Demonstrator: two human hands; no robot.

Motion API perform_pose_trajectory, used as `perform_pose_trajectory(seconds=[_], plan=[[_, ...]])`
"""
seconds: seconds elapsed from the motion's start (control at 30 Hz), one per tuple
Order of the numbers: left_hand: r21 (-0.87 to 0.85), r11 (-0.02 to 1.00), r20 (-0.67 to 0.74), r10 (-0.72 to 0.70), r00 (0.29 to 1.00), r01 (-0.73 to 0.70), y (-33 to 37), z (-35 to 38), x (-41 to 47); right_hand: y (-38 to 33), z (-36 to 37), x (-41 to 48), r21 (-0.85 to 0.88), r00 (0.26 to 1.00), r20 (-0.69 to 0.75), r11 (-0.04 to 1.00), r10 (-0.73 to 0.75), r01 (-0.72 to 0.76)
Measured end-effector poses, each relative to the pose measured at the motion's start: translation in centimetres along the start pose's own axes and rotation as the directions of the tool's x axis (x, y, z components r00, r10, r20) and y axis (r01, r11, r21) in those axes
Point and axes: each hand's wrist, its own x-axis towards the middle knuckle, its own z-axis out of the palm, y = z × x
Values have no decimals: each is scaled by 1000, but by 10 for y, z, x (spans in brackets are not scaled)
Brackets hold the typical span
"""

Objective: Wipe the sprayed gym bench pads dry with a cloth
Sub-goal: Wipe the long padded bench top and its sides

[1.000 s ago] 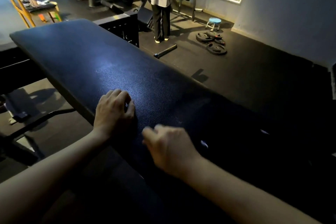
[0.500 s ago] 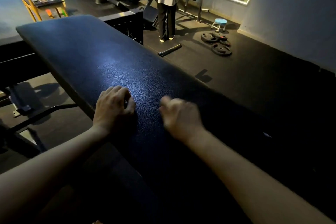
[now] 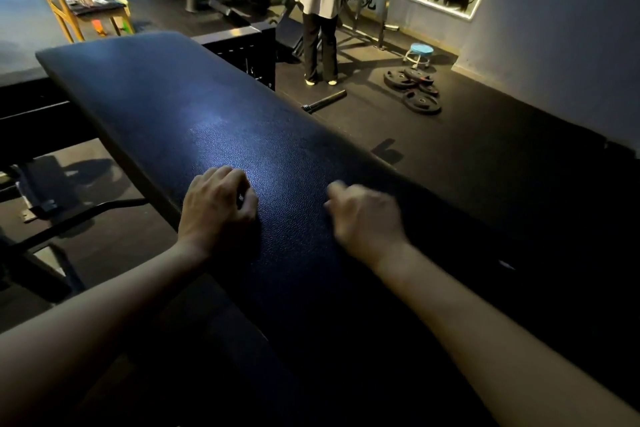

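Note:
A long black textured bench pad (image 3: 221, 135) runs from the upper left down to the lower right. My left hand (image 3: 216, 208) rests on its near edge with the fingers loosely bent and the fingertips on the pad. My right hand (image 3: 367, 218) lies on the middle of the pad. It is motion-blurred and its fingers are curled under. No cloth shows under either hand in the dim light. A small pale speck (image 3: 506, 265) sits on the pad to the right.
A person (image 3: 320, 10) stands beyond the pad near gym machines. Weight plates (image 3: 415, 90), a bar piece (image 3: 323, 101) and a small blue stool (image 3: 420, 52) lie on the dark floor. A yellow chair (image 3: 60, 7) stands at the far left. Metal frame tubes (image 3: 79, 222) sit below left.
My right hand has slid up the pad and away from me, then to the right. My left hand has stayed in place on the edge.

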Motion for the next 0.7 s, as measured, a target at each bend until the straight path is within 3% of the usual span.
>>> perform_pose_trajectory(seconds=[0.07, 0.13, 0.2, 0.27, 0.33, 0.4, 0.47, 0.53, 0.63, 0.7], plan=[[8, 1000, -3, 7, 1000, -7, -1, 1, -1, -45, -6, -31, 137, 960, 23, 952, -280, 275], [3, 1000, -14, 21, 1000, -21, -2, 2, -1, -41, -8, -42, 183, 919, 28, 906, -394, 382], [-8, 1000, -18, 15, 1000, -15, -2, 2, 0, -1, -4, -23, 116, 965, 12, 959, -262, 259], [-12, 1000, -20, 4, 1000, -4, -3, 3, 0, 62, 2, 14, -46, 1000, 21, 999, 16, -15], [-10, 1000, -24, -2, 1000, 2, -3, 3, 1, 110, 0, 43, -98, 964, 50, 962, 260, -254], [-10, 1000, -26, -7, 1000, 6, -3, 4, 3, 106, 3, 55, -94, 947, 12, 943, 322, -320], [-7, 1000, -28, -11, 1000, 11, -3, 5, 3, 57, 10, 50, -13, 972, 27, 972, 233, -233], [2, 1000, -29, -4, 1000, 4, -5, 5, 3, -12, 12, 30, 126, 999, 44, 992, -17, 12], [5, 1000, -20, 15, 1000, -14, -7, 6, 3, -59, 4, -5, 216, 930, 19, 910, -366, 354], [9, 1000, -23, 19, 1000, -19, -7, 6, 2, -28, 6, 2, 161, 939, -16, 926, -342, 340]])
